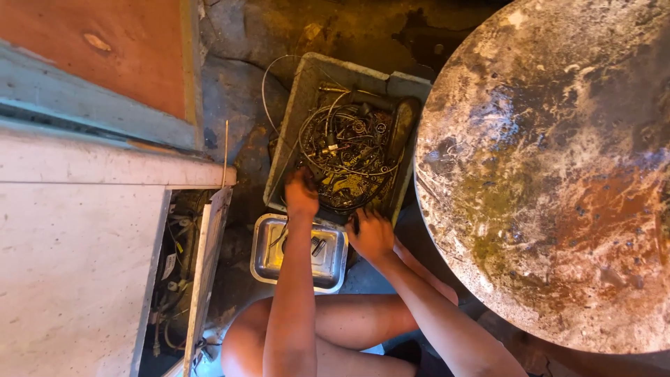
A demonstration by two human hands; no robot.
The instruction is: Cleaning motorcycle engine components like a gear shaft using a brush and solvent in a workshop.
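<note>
A grey plastic bin [306,91] on the ground holds a tangle of wires, cables and small metal parts [349,150]. My left hand [301,193] reaches into the near left part of the bin, its fingers down among the parts; whether it grips anything is hidden. My right hand [370,234] rests at the bin's near edge, fingers curled over the parts there. A shiny steel tray [269,248] lies just in front of the bin under my left forearm, with a few small dark pieces in it.
A large round rusty, paint-stained tabletop [551,167] fills the right side. On the left stands a pale cabinet [77,265] with an open gap showing wires [174,279]. My bare knees [244,342] are at the bottom. The ground is rough stone.
</note>
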